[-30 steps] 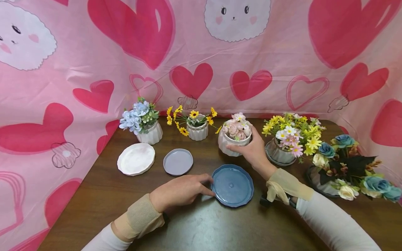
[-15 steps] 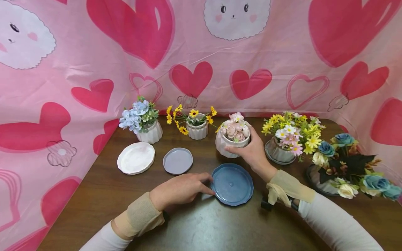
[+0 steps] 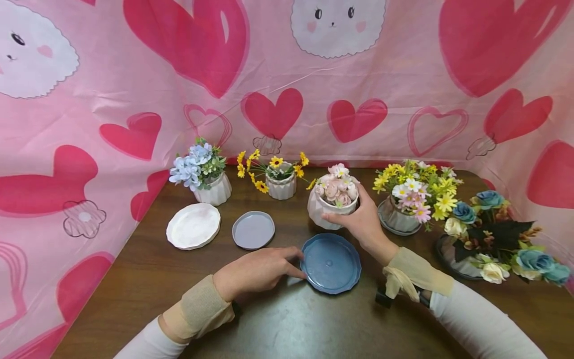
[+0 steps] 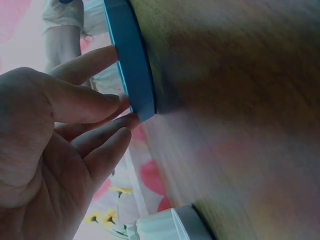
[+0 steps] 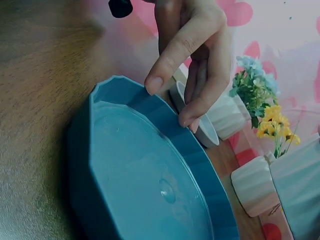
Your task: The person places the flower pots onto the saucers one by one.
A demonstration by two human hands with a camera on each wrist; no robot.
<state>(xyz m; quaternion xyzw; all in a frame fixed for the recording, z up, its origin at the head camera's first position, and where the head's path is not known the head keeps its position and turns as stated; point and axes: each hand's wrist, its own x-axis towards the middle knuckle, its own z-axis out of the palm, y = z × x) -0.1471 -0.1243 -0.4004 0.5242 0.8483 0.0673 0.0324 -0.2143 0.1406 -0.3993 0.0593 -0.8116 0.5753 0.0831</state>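
Heart-printed backdrop (image 3: 278, 65); white fluted pot (image 3: 319, 210) gripped by right hand (image 3: 370, 225); blue saucer (image 3: 331, 260), centre knob (image 5: 167, 191) unseen from left wrist, touched by left hand (image 3: 257, 272).

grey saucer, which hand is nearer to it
Left. The left hand is just in front of the grey saucer, touching the blue saucer; the right hand is farther off to the grey one's right, holding the pink-flowered pot.
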